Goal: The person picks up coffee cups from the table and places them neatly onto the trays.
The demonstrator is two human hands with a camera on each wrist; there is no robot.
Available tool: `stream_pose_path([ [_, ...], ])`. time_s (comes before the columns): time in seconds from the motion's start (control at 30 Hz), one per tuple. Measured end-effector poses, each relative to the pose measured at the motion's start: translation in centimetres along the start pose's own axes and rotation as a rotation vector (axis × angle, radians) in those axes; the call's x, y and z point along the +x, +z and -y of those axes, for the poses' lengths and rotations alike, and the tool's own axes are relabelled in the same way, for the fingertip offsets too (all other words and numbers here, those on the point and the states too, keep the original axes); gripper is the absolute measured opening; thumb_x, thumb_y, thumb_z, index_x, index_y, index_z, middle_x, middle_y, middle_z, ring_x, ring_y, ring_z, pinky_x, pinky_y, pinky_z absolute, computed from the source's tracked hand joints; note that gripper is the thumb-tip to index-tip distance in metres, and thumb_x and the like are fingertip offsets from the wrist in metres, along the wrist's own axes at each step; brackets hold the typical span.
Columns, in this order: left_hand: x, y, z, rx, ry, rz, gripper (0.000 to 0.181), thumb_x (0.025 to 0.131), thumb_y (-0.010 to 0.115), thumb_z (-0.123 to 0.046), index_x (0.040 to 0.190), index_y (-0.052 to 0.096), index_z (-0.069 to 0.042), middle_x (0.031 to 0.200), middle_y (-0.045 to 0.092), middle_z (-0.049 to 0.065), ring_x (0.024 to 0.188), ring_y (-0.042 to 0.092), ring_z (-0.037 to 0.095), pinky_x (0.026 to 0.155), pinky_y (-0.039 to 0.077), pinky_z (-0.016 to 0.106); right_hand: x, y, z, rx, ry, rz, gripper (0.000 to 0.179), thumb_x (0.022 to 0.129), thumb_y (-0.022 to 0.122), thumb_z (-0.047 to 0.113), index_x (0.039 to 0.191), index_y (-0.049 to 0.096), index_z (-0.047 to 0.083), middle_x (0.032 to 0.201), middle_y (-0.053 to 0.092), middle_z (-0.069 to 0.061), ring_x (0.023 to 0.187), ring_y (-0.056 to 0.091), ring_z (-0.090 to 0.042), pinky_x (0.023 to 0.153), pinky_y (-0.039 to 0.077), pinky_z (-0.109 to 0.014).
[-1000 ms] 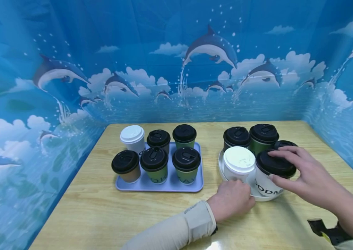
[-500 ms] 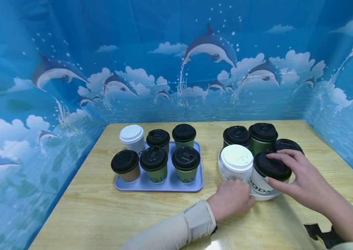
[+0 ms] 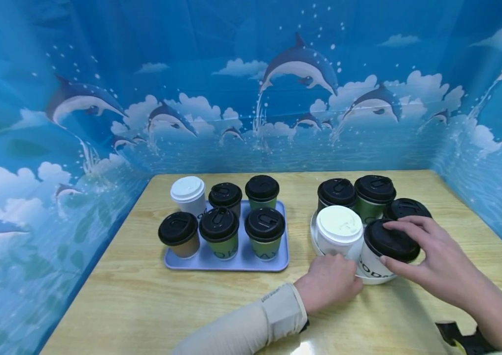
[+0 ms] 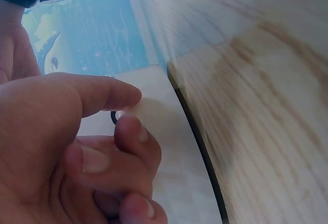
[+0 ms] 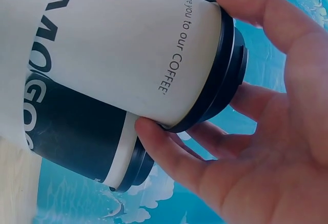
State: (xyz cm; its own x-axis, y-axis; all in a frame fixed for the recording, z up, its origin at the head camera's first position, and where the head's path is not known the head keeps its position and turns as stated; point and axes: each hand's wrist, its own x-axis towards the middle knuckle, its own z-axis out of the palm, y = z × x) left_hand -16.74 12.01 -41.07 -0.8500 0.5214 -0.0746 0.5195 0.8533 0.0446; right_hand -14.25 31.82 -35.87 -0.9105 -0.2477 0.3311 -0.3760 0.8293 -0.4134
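My right hand (image 3: 433, 251) grips a white paper coffee cup (image 3: 373, 261) by its black lid (image 3: 390, 240), thumb and fingers spread round the lid. The right wrist view shows fingertips on the lid's rim and on the cup wall (image 5: 138, 65). This cup stands at the front right of a round white plate (image 3: 377, 281). A white-lidded cup (image 3: 339, 227) stands left of it, touching or nearly so. My left hand (image 3: 333, 281), fingers curled, holds the plate's front rim; its thumb and finger lie against a white surface (image 4: 179, 167) in the left wrist view.
Black-lidded cups (image 3: 374, 197) stand behind on the plate, one (image 3: 406, 208) partly hidden by the right hand. A lilac tray (image 3: 229, 265) with several lidded cups (image 3: 220, 231) is at left. A dolphin-print curtain (image 3: 251, 98) borders the wooden table (image 3: 153, 305).
The held cup came down and left, then shifted slightly right, with the right hand on its lid. The rear right cup shows more. The left hand stays at the plate's rim.
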Motion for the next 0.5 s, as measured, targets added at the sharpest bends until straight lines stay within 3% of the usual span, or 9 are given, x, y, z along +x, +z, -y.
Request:
stream_pose_path([
  [0.5,-0.03,-0.05,0.15,-0.030,0.020,-0.006,0.033,0.099,0.064,-0.046,0.076,0.069,-0.022,0.066,0.058,-0.005,0.056,0.051,0.010,0.047,0.042,0.031,0.20,0.51,0.77,-0.047,-0.002,-0.017,0.066,0.079,0.089,0.038,0.133,0.064,0.010,0.134,0.049,-0.030,0.116,0.048,-0.054,0.085,0.042,-0.073],
])
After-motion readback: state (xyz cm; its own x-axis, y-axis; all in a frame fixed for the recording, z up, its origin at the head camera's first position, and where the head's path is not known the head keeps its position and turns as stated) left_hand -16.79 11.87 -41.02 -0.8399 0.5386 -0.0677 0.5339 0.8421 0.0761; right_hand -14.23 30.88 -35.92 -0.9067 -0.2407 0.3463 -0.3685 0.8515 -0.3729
